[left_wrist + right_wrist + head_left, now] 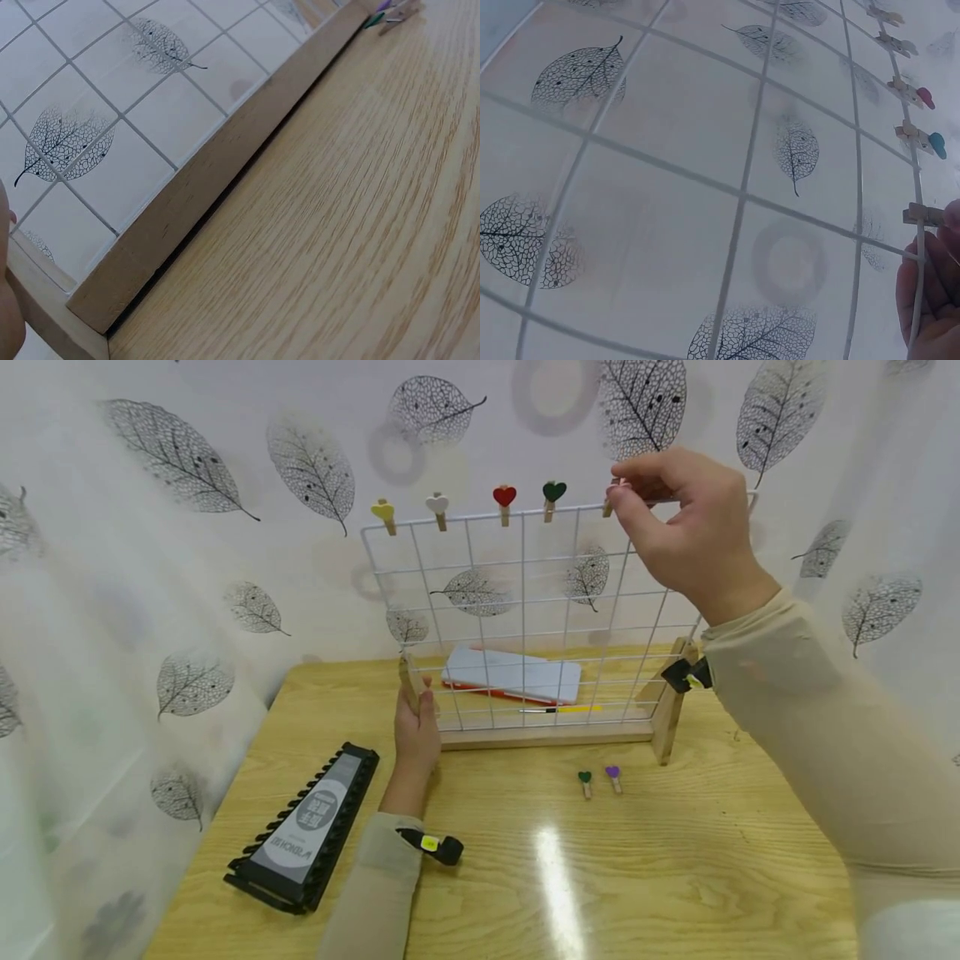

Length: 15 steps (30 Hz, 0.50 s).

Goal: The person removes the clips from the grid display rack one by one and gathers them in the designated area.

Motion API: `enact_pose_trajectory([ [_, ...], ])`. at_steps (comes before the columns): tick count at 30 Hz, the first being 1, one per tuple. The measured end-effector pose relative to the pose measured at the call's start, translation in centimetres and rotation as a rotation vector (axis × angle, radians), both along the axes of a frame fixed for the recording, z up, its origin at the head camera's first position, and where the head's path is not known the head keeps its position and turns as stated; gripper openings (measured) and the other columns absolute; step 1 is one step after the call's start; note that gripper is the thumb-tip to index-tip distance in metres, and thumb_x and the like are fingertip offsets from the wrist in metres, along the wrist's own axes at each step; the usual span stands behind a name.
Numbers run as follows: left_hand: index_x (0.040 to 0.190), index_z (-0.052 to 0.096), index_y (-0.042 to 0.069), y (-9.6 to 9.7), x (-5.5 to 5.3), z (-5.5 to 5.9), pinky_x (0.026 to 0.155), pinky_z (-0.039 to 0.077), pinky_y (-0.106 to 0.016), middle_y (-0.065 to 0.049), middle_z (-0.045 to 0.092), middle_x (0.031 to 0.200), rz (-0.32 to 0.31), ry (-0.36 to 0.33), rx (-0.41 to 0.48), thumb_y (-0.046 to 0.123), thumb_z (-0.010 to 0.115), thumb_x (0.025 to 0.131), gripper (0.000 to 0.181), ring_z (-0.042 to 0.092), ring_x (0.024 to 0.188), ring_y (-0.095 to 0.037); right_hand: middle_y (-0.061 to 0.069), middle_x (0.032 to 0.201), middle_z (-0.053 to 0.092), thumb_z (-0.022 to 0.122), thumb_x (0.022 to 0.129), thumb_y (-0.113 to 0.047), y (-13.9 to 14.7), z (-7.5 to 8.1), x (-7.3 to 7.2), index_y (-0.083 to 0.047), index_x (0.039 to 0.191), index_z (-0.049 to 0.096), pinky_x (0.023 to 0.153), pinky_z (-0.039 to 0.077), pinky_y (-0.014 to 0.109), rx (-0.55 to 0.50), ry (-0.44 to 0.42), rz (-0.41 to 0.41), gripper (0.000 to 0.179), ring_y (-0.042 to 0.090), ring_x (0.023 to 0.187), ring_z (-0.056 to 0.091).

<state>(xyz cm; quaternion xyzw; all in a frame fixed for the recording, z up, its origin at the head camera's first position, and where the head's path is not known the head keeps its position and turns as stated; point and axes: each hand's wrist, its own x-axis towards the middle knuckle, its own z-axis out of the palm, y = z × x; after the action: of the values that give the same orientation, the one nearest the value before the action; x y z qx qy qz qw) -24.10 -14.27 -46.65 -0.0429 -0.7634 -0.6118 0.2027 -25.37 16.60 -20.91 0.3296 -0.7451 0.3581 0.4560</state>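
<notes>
A white wire grid rack (pixel 522 610) stands upright on a wooden base (pixel 547 739). Along its top wire sit mini clothespins with hearts: yellow (pixel 383 512), white (pixel 437 504), red (pixel 505 496) and green (pixel 554 492). At the top right, my right hand (pixel 693 531) pinches another small wooden clothespin (pixel 922 215), its pinkish heart mostly hidden by the fingers; this clothespin is on the top wire. Lower left, my left hand (pixel 417 735) holds the rack's wooden side leg (pixel 409 681). A green-heart clothespin (pixel 585 783) and a purple-heart clothespin (pixel 614 778) lie before the base.
A black wrench holder (pixel 307 827) with a grey label lies on the table (pixel 675 877) at left. Behind the grid are a white-topped flat box with red edges (pixel 510 675) and a yellow-and-black thin brush or pen (pixel 577 709). A leaf-patterned curtain (pixel 225 410) hangs behind.
</notes>
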Motion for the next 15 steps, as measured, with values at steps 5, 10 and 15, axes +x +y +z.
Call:
enact_pose_trajectory([
  [5,0.134,0.047,-0.007,0.5,1.5,2.0,0.094,0.042,-0.056,-0.032,0.054,0.116,0.0,-0.014,-0.011,0.015,0.038,0.111,0.033,0.053,0.104,-0.051,0.016,0.087,0.074,0.066,0.091,-0.001,0.2,0.0,0.0,0.005,0.101,0.076,0.078,0.048,0.012,-0.003,-0.01,-0.017,0.015,-0.015,0.081,0.059],
  [10,0.134,0.047,-0.008,0.7,2.0,2.7,0.097,0.039,-0.062,-0.036,0.053,0.115,0.008,-0.011,0.0,0.011,0.038,0.11,0.032,0.051,0.107,-0.056,0.014,0.09,0.074,0.066,0.094,-0.005,0.8,0.2,-0.3,0.004,0.105,0.076,0.075,0.048,0.012,0.055,-0.026,-0.009,0.017,-0.014,0.083,0.061],
  [15,0.133,0.048,-0.009,0.9,2.0,2.8,0.096,0.039,-0.062,-0.035,0.054,0.115,0.012,-0.006,-0.004,0.01,0.039,0.11,0.031,0.051,0.107,-0.057,0.007,0.093,0.075,0.068,0.095,-0.009,0.7,0.3,0.1,0.0,0.106,0.077,0.075,0.047,0.013,0.008,-0.177,-0.071,0.017,-0.009,0.082,0.062],
])
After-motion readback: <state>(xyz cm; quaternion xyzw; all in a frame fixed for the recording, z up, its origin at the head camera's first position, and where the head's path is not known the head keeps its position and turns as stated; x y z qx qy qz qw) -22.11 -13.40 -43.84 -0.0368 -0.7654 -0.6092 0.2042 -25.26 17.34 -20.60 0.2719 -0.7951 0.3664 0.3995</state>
